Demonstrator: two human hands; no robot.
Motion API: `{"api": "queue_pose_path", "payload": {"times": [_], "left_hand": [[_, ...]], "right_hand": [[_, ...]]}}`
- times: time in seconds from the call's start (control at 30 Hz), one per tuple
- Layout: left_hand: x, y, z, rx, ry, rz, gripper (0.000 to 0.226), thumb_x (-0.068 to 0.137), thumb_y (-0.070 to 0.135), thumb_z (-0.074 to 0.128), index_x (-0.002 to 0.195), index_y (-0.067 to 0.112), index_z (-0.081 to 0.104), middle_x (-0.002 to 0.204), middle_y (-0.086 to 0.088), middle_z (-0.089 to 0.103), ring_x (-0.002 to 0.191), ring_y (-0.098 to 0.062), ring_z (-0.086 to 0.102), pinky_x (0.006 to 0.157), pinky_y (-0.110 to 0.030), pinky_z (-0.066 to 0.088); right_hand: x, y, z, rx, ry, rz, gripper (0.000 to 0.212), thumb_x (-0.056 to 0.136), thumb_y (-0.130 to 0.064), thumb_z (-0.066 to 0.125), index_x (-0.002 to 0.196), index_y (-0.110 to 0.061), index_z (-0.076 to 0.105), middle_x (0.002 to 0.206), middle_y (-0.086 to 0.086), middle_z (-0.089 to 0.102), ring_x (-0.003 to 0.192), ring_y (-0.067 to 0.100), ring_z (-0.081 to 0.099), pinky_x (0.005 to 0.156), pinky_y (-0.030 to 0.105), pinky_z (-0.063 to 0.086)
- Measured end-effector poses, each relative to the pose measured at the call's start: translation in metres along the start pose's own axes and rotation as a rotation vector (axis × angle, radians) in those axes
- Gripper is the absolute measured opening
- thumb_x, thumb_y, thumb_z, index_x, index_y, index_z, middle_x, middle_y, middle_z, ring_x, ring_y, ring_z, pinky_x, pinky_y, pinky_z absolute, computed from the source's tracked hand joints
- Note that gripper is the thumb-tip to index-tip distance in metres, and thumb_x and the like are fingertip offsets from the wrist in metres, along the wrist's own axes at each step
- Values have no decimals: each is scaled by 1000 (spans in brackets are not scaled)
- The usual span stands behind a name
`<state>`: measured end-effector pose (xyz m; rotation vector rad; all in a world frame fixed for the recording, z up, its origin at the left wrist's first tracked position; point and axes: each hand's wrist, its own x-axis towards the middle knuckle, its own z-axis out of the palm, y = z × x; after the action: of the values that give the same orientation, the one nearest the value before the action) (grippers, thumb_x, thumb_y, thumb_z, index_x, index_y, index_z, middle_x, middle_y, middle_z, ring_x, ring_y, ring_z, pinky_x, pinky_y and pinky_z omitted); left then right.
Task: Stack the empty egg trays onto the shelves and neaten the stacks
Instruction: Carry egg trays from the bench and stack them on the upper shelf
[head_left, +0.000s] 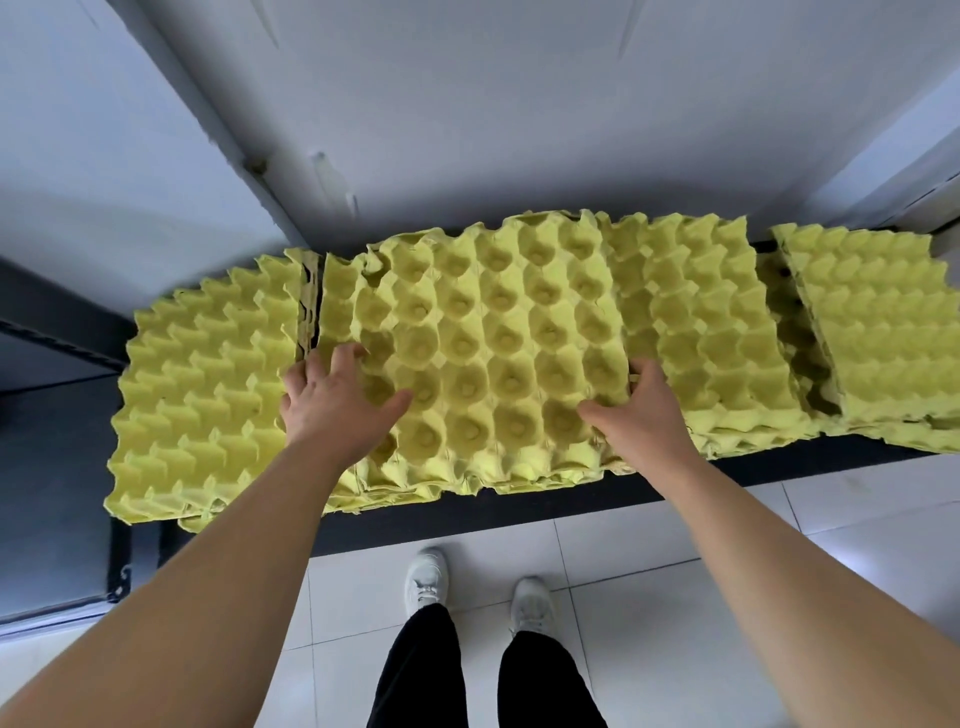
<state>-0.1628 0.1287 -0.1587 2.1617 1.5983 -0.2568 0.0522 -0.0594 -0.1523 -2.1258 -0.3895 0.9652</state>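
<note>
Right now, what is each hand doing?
Left hand: grips the left edge of the top egg tray.
Right hand: grips that tray's right edge.

Yellow egg tray stacks (493, 338) crowd the shelf (519, 506) across mid-frame, leaving only narrow gaps between them. Open room lies over them and at lower centre, above the floor (649, 571).

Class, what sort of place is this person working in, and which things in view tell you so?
Probably a storeroom or packing room: stacks of yellow egg trays side by side on a dark metal shelf, over a plain white tiled floor.
</note>
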Motion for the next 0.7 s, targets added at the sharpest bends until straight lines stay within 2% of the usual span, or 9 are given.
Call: {"api": "queue_pose_path", "payload": {"times": [0.13,0.2,0.3,0.37,0.4,0.47,0.53,0.6,0.7], "left_hand": [[2,4,-3,-27,-14,-19,68,76,61,63,131,29,37,147,-10,30,137,-35,18,107,-53,25],[4,6,-4,-36,-16,-38,67,76,59,65,129,29,39,145,-12,32,135,-36,20,107,-51,24],[7,7,-5,-117,5,-80,61,75,52,69,125,29,41,143,-14,34,133,-37,22,107,-48,23],[8,6,-7,-199,17,-102,60,74,45,72,123,29,43,139,-13,37,130,-36,26,107,-47,24],[8,6,-9,-245,21,-101,60,73,42,74,122,29,43,136,-13,38,128,-35,29,106,-46,26],[8,5,-14,-353,19,-86,61,72,37,78,120,29,43,131,-11,38,120,-34,37,102,-46,35],[8,1,-18,-446,-2,-72,63,72,34,80,121,28,41,126,-8,36,103,-27,48,87,-40,45],[8,-8,-19,-520,-8,-66,65,71,33,81,121,29,40,125,-5,38,91,-21,53,77,-38,50],[9,-22,-18,-648,20,-84,81,67,34,85,132,31,36,124,-4,49,101,-22,56,75,-36,51]], "right_hand": [[5,2,-6,130,-42,49,70,74,-11,77,129,-22,35,110,-3,59,85,5,63,58,15,46],[6,2,-4,174,-61,61,73,73,-15,79,129,-22,34,114,-4,58,92,6,62,65,17,47],[5,1,0,166,-86,73,89,66,-41,80,139,-25,33,130,-5,56,115,15,56,98,39,45],[3,1,1,123,-106,68,98,58,-55,77,141,-28,33,136,-8,53,123,16,52,105,46,40],[3,1,1,113,-104,69,96,58,-56,76,141,-29,35,135,-8,54,122,15,53,103,44,41],[1,-2,-1,131,-96,57,74,68,-41,77,133,-28,46,123,-10,62,112,12,59,91,33,47],[1,-4,-5,159,-96,51,50,77,-25,75,121,-28,54,109,-13,66,100,7,62,76,23,45],[0,-5,-7,181,-98,44,41,80,-20,73,114,-31,54,104,-16,65,95,0,59,70,19,41],[-2,-2,-4,229,-76,62,40,80,-18,73,111,-33,54,104,-17,63,94,-4,57,70,18,38]]}}
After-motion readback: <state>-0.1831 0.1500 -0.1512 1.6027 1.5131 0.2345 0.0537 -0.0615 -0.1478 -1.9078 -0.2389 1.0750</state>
